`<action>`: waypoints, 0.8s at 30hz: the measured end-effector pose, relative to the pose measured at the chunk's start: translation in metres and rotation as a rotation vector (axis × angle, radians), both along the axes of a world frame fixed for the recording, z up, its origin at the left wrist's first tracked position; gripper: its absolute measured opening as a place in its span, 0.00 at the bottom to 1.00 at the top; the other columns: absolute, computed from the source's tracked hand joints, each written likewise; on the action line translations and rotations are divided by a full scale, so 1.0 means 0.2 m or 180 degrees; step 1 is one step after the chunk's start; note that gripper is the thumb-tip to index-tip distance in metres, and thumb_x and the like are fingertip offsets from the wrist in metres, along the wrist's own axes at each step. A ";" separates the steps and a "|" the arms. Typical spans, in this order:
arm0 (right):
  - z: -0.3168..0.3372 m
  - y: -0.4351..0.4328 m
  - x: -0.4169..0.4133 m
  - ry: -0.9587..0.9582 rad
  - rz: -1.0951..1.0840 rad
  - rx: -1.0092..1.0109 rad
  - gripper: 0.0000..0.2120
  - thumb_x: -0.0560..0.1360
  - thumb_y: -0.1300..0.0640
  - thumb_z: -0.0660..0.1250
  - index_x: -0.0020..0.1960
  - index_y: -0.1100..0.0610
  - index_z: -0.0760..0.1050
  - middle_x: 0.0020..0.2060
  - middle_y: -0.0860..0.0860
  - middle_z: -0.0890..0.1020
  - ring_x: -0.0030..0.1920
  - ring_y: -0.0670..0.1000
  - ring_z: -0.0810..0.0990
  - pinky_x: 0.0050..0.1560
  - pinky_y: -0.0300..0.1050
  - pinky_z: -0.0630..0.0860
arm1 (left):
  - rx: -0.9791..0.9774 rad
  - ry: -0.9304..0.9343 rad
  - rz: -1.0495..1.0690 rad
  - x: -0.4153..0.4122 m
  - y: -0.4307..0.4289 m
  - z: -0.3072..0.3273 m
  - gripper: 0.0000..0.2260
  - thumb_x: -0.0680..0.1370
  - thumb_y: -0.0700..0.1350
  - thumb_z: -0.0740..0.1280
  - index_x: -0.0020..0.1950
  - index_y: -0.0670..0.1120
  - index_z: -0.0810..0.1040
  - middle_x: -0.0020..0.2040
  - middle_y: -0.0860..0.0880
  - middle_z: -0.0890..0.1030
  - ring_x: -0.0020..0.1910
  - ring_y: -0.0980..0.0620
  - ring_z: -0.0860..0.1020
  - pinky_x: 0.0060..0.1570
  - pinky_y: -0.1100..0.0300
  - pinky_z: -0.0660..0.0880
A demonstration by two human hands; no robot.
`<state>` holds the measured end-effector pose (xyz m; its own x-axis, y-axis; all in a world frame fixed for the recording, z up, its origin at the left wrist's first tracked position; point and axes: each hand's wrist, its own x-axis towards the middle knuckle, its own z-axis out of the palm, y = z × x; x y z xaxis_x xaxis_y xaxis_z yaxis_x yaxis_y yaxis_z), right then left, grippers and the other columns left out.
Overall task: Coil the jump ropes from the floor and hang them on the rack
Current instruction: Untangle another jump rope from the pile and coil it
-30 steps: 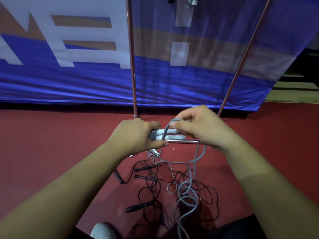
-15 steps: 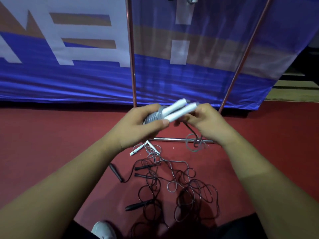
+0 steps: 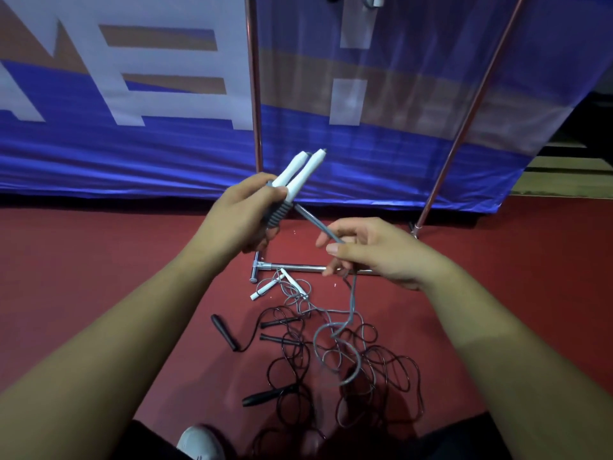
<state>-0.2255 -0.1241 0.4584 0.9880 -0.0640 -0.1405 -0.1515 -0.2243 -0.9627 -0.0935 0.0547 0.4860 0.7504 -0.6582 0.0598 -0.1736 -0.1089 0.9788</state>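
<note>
Several ropes (image 3: 332, 333), red floor (image 3: 99, 277), blue banner (image 3: 149, 161)

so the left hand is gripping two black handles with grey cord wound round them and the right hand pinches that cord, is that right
Not quite. The head view shows the two handles in the left hand are white, not black; black handles lie on the floor. The rest holds: grey cord is wound round them and the right hand pinches it.

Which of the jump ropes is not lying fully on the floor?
The grey rope with white handles: the left grip holds its handles up. The other white-handled rope and the black ropes lie on the floor.
</note>
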 end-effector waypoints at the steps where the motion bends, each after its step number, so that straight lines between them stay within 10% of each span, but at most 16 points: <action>1: 0.00 0.01 0.00 0.0059 0.0011 0.0059 0.05 0.80 0.64 0.64 0.54 0.61 0.77 0.31 0.53 0.79 0.37 0.55 0.80 0.41 0.46 0.75 | 0.0055 -0.0090 0.0087 0.02 0.01 0.01 0.06 0.79 0.46 0.63 0.44 0.50 0.77 0.27 0.39 0.72 0.22 0.48 0.65 0.26 0.59 0.60; 9: 0.00 0.04 0.00 0.0194 -0.0320 -0.0546 0.04 0.80 0.59 0.66 0.50 0.59 0.75 0.25 0.48 0.74 0.23 0.44 0.68 0.25 0.37 0.65 | 0.0749 -0.1095 0.0258 0.12 0.09 -0.07 0.13 0.78 0.57 0.68 0.62 0.68 0.77 0.35 0.58 0.81 0.30 0.58 0.77 0.39 0.58 0.74; 24: 0.04 0.15 -0.02 -0.0166 -0.0589 -0.1922 0.05 0.78 0.58 0.64 0.47 0.52 0.79 0.27 0.44 0.77 0.30 0.46 0.75 0.36 0.43 0.74 | 0.1995 -0.2635 0.0844 0.15 0.05 -0.13 0.16 0.78 0.62 0.64 0.63 0.60 0.71 0.48 0.47 0.83 0.49 0.38 0.80 0.42 0.52 0.71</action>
